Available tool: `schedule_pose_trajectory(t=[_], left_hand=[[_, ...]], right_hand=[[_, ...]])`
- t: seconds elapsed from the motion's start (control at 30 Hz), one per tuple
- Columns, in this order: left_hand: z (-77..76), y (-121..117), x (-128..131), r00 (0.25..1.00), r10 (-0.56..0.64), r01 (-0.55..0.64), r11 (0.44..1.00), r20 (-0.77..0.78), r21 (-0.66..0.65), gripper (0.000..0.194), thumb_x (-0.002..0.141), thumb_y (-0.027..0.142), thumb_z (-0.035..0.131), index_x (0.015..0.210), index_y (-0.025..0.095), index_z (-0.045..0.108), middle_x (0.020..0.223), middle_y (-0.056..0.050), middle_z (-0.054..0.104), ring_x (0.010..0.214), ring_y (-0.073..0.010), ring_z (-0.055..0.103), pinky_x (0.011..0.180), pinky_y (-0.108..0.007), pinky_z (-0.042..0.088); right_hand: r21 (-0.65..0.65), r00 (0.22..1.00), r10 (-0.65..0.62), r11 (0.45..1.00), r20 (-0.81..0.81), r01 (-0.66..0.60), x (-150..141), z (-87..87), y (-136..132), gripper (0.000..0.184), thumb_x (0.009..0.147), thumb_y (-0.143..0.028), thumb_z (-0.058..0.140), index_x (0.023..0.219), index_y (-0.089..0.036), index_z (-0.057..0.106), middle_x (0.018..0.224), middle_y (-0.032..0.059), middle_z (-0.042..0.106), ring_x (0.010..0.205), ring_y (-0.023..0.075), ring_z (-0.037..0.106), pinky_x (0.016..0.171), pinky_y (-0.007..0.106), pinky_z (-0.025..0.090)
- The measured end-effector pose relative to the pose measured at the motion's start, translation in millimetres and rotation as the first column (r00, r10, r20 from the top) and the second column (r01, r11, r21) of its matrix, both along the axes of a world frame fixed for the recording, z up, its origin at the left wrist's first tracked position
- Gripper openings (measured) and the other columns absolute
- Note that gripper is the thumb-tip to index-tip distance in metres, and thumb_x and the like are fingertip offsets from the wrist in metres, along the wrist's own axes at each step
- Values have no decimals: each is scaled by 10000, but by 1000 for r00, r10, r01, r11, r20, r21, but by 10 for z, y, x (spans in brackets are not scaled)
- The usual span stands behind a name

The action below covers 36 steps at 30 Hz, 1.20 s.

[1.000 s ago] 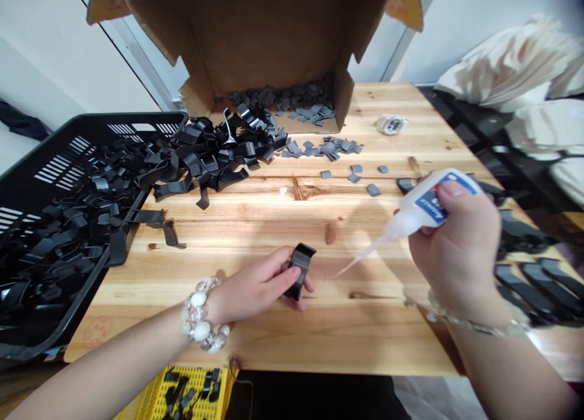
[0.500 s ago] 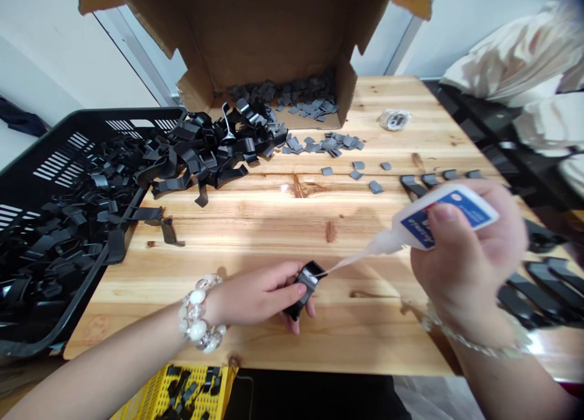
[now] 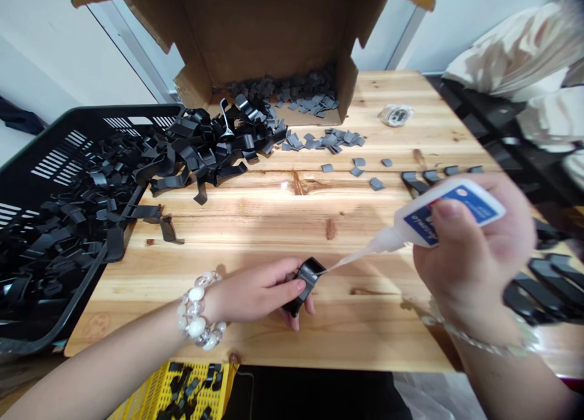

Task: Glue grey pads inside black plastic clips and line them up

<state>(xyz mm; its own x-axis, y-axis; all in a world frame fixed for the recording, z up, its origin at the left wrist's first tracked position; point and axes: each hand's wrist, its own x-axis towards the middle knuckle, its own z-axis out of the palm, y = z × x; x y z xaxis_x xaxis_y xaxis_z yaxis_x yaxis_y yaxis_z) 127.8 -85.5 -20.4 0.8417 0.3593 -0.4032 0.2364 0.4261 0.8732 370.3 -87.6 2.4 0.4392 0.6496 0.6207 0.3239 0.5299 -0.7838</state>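
My left hand [image 3: 269,291] pinches a curved black plastic clip [image 3: 303,287] between thumb and fingers, just above the wooden table. In my right hand [image 3: 474,250] is a white glue bottle [image 3: 449,216] with a blue label, tilted down to the left. Its long thin nozzle [image 3: 353,258] reaches the upper part of the clip; whether the tip touches cannot be made out. Beyond my hands, small grey square pads [image 3: 337,139] lie scattered on the table, and a heap of black clips [image 3: 205,146] sits to their left.
A black crate [image 3: 91,286] full of black clips stands at the left. A cardboard box [image 3: 349,89] holding grey pads is at the back, with a tape roll [image 3: 396,115] to its right. Clips lie in rows [image 3: 542,289] at the right. A yellow basket [image 3: 157,380] sits below the front edge.
The clip in my left hand has turned slightly, and the bright reflection on it has faded. My right hand and the glue bottle have shifted a little to the right.
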Motion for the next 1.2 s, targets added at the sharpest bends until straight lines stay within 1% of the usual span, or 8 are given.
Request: schedule_pose_trajectory(t=[0.1, 0.27, 0.4, 0.67, 0.83, 0.97, 1.1, 1.2], left_hand=[[5, 1, 0, 1000, -9, 9, 1000, -1, 3, 277, 967, 360, 389, 1159, 168, 443, 1003, -99, 619, 700, -115, 635, 686, -285, 529], [11, -2, -3, 1000, -5, 5, 1000, -2, 10, 272, 964, 364, 392, 1145, 172, 461, 1000, -97, 627, 697, -118, 635, 675, -284, 526], [10, -4, -4, 1000, 1, -1, 1000, -2, 3, 252, 963, 352, 398, 1120, 170, 474, 994, -97, 633, 694, -116, 638, 670, -277, 530], [13, -1, -8, 1000, -14, 14, 1000, -14, 11, 271, 968, 344, 390, 1157, 169, 474, 993, -94, 627, 701, -113, 633, 683, -280, 528], [4, -3, -13, 1000, 0, 0, 1000, -10, -5, 280, 966, 339, 390, 1180, 180, 476, 982, -88, 626, 702, -114, 635, 682, -277, 531], [-3, -3, -14, 1000, -4, 4, 1000, -12, -8, 268, 963, 349, 398, 1152, 179, 481, 990, -93, 629, 708, -118, 638, 686, -279, 534], [-1, -5, -11, 1000, -6, 6, 1000, -15, 6, 266, 964, 354, 396, 1138, 170, 479, 983, -91, 625, 709, -118, 634, 695, -294, 535], [2, -6, -9, 1000, -3, 3, 1000, -19, 4, 279, 963, 355, 399, 1160, 173, 478, 983, -92, 625, 706, -120, 633, 692, -301, 536]], right_hand=[[33, 1000, 11, 999, 23, -12, -14, 13, -9, 140, 733, -287, 682, 765, -186, 591, 603, -32, 540, 480, 92, 431, 439, 241, 291], [7, 999, 24, 1000, 48, -24, -24, 23, -21, 131, 751, -287, 671, 784, -193, 586, 620, -32, 528, 482, 91, 427, 447, 245, 296], [39, 998, 29, 999, 51, -31, -19, 6, -8, 126, 753, -279, 671, 783, -190, 587, 622, -26, 544, 488, 92, 435, 443, 251, 289], [13, 998, 27, 1000, 63, -28, -4, -22, 4, 147, 747, -297, 675, 773, -187, 580, 602, -36, 524, 489, 89, 420, 443, 246, 272], [-6, 998, 28, 1000, 61, -28, -11, -11, -2, 147, 737, -305, 667, 760, -195, 572, 594, -32, 533, 468, 94, 415, 424, 241, 262], [-27, 998, 6, 1000, 62, -5, -14, -2, -1, 162, 722, -320, 670, 743, -199, 564, 576, -37, 520, 469, 101, 413, 435, 248, 284], [15, 998, -22, 1000, 65, 21, -10, -12, 20, 159, 725, -307, 664, 744, -189, 560, 586, -40, 512, 482, 90, 411, 457, 246, 258], [34, 998, -9, 999, 69, 7, -1, -21, 24, 148, 726, -295, 665, 744, -192, 559, 577, -42, 512, 476, 90, 404, 449, 246, 249]])
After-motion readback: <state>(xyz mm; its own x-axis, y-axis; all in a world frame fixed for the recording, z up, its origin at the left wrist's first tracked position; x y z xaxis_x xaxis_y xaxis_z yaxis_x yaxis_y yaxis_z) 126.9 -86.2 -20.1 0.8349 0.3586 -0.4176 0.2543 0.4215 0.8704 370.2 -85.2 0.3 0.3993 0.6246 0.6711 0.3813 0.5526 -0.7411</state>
